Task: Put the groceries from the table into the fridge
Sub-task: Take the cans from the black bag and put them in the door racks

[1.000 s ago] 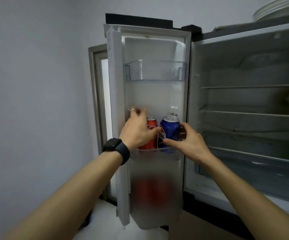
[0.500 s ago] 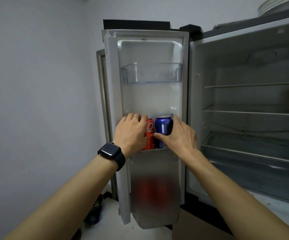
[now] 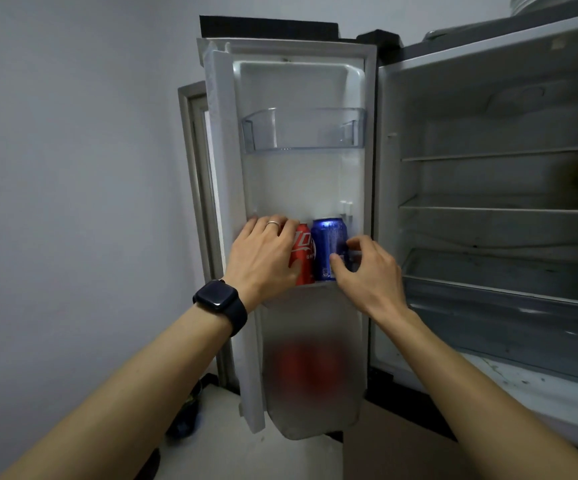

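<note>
A red cola can [image 3: 304, 252] and a blue can [image 3: 327, 249] stand side by side in the lower bin [image 3: 311, 358] of the open fridge door [image 3: 301, 188]. My left hand [image 3: 263, 254] wraps the red can from the left, with fingers reaching behind it and the thumb on its front. My right hand [image 3: 367, 268] curls round the blue can's right side, thumb on its front and index finger at its edge. The bin's frosted front hides the cans' lower parts, showing only a red blur.
A clear upper door bin [image 3: 303, 129] holds nothing. The fridge cabinet [image 3: 505, 209] stands open on the right with bare wire shelves and a drawer below. Plates [image 3: 557, 5] sit on top of the fridge. A grey wall is on the left, with a door frame behind the fridge door.
Both cans have come down into the lower door bin. The blue can has slid left against the red one. My right fingers have loosened and curled at its side.
</note>
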Available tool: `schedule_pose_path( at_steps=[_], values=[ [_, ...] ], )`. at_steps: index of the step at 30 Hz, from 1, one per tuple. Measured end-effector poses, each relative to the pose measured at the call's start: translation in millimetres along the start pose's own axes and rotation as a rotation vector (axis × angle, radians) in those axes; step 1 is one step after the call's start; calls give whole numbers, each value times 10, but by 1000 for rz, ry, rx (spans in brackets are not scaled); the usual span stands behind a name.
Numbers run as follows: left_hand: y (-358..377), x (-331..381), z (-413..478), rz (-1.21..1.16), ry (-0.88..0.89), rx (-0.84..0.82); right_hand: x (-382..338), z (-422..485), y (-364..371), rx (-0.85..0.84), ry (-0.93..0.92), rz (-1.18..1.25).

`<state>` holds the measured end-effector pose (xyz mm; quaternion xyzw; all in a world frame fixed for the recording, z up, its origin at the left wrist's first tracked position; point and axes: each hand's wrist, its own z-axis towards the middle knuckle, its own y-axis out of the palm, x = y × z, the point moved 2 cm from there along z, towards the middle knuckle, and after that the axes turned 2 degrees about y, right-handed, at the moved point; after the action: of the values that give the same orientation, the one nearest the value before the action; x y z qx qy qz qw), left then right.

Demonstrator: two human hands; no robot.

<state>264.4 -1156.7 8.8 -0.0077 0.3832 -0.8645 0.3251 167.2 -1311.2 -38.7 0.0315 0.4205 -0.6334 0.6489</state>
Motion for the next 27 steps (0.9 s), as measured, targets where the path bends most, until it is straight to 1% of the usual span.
schedule_pose_path(
  at_steps=[3, 6, 8, 10, 15, 19, 22, 27],
  values=[
    [-30, -43, -51, -39, 19, 26, 20, -156, -5, 54, 7, 41],
    [-26, -51, -173, -78, 54, 100, -1, -396, -54, 122, -22, 86],
    [41, -53, -325, -142, 54, 152, -1, -608, -84, 137, -38, 98],
    [182, -87, -549, -200, 36, 164, 26, -839, -95, 122, -43, 84],
    [494, -109, -1363, -346, -12, 45, 72, -1568, -89, 60, -42, 45],
    [518, -48, -2135, -374, -78, -102, 18, -2226, -22, -113, -43, -6],
    [480, -39, -2760, -412, -195, -246, -72, -2707, 10, -244, -51, -54],
    [116, 22, -3868, -422, -314, -397, -292, -3547, 55, -410, -94, -104]
  ],
)
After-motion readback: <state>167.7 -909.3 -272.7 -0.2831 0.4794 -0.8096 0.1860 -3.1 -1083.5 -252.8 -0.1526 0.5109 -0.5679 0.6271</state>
